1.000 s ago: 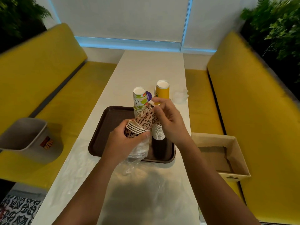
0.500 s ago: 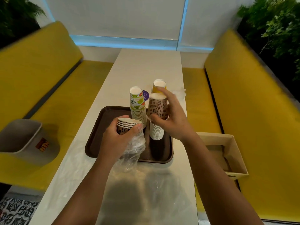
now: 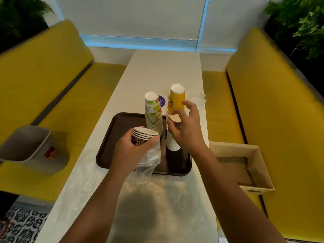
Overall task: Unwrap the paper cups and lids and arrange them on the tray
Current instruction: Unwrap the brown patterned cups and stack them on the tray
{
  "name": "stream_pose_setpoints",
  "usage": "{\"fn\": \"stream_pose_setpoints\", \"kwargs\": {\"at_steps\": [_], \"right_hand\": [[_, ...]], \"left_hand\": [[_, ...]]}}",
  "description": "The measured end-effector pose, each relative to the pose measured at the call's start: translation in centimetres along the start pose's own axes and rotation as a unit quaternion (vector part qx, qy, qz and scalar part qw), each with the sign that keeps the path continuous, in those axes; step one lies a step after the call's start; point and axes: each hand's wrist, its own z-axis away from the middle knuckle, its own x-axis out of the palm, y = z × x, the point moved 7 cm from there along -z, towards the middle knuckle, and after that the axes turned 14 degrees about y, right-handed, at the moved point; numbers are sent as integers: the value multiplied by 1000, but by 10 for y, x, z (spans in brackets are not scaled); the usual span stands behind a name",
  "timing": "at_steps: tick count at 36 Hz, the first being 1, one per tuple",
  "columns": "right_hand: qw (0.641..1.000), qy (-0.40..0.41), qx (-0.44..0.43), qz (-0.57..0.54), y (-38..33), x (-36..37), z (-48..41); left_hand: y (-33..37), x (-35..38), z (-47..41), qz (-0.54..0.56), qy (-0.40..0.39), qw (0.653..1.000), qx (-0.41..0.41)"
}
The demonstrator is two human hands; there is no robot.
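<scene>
A brown tray [image 3: 121, 137] lies on the long white table. On it stand a tall upside-down stack of fruit-print cups [image 3: 153, 116], a yellow stack [image 3: 176, 99] and a shorter white stack [image 3: 172, 142]. One leopard-print cup [image 3: 176, 122] sits upside down on top of the white stack. My right hand [image 3: 188, 130] hovers around that cup with fingers spread, not gripping it. My left hand [image 3: 129, 149] holds a short stack of leopard-print cups [image 3: 142, 137], rims up, over the tray's front, with their clear plastic wrap [image 3: 149, 163] bunched below. No lids are visible.
A grey bin [image 3: 26, 146] sits on the left yellow bench and an open cardboard box [image 3: 245, 165] on the right bench. Crumpled clear plastic [image 3: 199, 99] lies on the table beyond the tray. More clear film [image 3: 166, 207] covers the near tabletop.
My right hand pulled one leopard cup off the held stack, carried it right, set it upside down on the white stack and opened. My left hand stayed put with the remaining cups.
</scene>
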Motion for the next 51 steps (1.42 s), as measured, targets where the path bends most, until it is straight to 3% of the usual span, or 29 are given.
{"fn": "stream_pose_setpoints", "kwargs": {"at_steps": [2, 6, 9, 14, 22, 27, 31, 34, 37, 39, 41, 45, 47, 51], "right_hand": [[996, 6, -35, -76, -23, -9, 3], [973, -129, -94, -168, -68, -9, 16], [963, -177, -86, -183, -77, -7, 21], [954, -172, -41, -242, -75, -15, 22], [943, -60, 43, -326, -59, -31, 9], [933, -72, 68, -346, -42, -43, 2], [897, -122, 142, -400, -33, -37, 11], [912, -184, 139, -340, -32, -34, 16], [917, -277, 89, -274, -38, -26, 20], [918, -296, 56, -258, -43, -23, 19], [936, -254, 33, -242, -43, -25, 11], [983, -42, -16, -180, -34, -40, -13], [991, 20, -16, -133, -27, -38, -20], [1000, -15, 9, -7, -1, -11, -16]], "left_hand": [[1, 1, 1, -4, -3, 1000, 0], [6, 3, 4, -18, -21, 1000, 7], [10, 6, 8, -26, -30, 999, 22], [16, 6, 14, -18, -36, 998, 39], [15, 2, 18, -11, -23, 999, 35], [9, -4, 13, 31, 19, 999, 0], [5, -9, 8, 49, 41, 998, -22], [4, -10, 5, 57, 49, 997, -26], [2, -10, 2, 63, 52, 996, -34], [0, -9, 0, 58, 50, 996, -33], [-3, -10, -2, 68, 54, 995, -41], [-5, -12, -7, 67, 54, 995, -45], [-7, -11, -8, 62, 50, 996, -47], [-9, -10, -9, 53, 44, 997, -47]]}}
